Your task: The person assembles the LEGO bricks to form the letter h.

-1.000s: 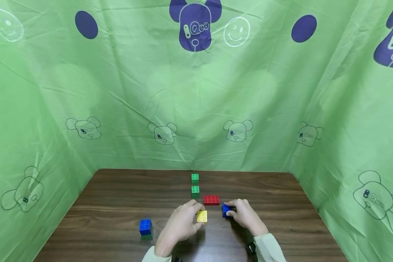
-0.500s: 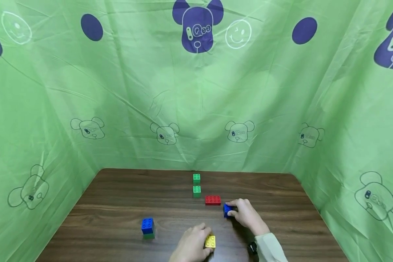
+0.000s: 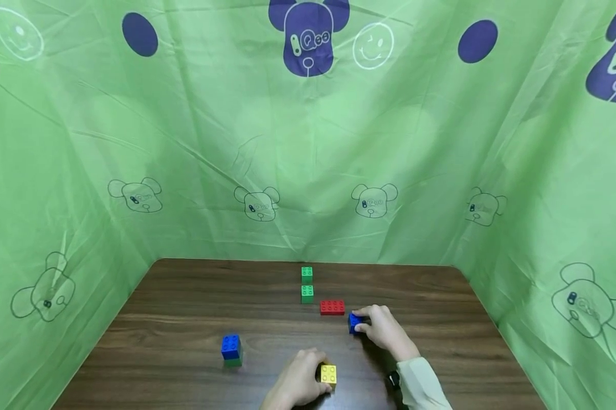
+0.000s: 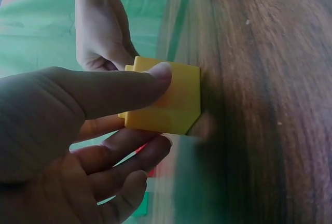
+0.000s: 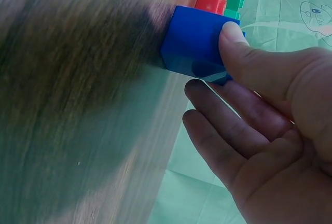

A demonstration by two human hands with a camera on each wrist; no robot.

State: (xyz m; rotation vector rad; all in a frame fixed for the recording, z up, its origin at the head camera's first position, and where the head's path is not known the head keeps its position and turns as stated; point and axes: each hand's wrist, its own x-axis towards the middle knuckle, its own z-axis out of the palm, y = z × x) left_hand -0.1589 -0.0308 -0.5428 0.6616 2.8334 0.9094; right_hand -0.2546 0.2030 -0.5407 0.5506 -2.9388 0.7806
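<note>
My left hand (image 3: 300,377) pinches a yellow toy brick (image 3: 328,374) near the front of the table. In the left wrist view the thumb lies across one side of the yellow brick (image 4: 166,97), its studs facing the palm. Farther back and to the right, my right hand (image 3: 387,330) pinches a blue brick (image 3: 355,323) between thumb and fingers. The right wrist view shows the thumb on that blue brick (image 5: 194,42), with the other fingers loosely bent below it. Just left of and behind it lies a red brick (image 3: 332,307), apart from the blue one in the head view.
Two green bricks, a nearer one (image 3: 307,294) and a farther one (image 3: 306,274), line up behind the red brick. On the left a blue brick (image 3: 231,346) sits on a green brick (image 3: 233,361). A green printed cloth (image 3: 308,142) hangs around the wooden table (image 3: 184,319).
My left hand has come toward the front edge and slightly right, carrying the yellow brick away from beside the red one. The right hand stays in place with its blue brick.
</note>
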